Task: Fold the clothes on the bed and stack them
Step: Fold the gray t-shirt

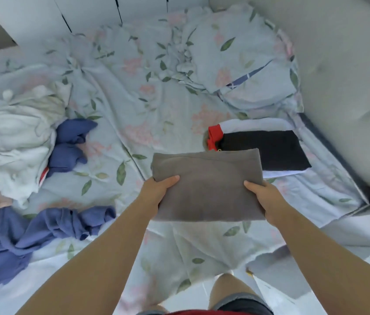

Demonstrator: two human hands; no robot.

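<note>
A folded grey garment [206, 185] is held flat over the near part of the bed [134, 98], just short of the stack [256, 124] that lies to its right and a little beyond. There a black folded piece [270, 151] rests on a white one, with something red [214, 133] at the left end. The left hand [156, 189] pinches the grey garment's left edge, thumb on top and fingers tucked beneath (the cloth hides them, so I cannot tell how far they reach). The right hand [263, 196] grips the right edge the same way. The likely next step is setting the grey piece on the stack, and that is where trouble could come. Both holds are at the side edges only, so the far edge has no support and could droop or fan open on the way across, undoing the fold. Put down off-centre, overlapping the black piece only partly, it could make the pile lean or slide on the soft, wrinkled sheet. Dragging it over the top could also rumple the black layer or catch the red part. More work waits to the left: a blue garment [31, 235], another blue heap [70, 142] and a pale crumpled bundle [13, 137] lie unfolded.
</note>
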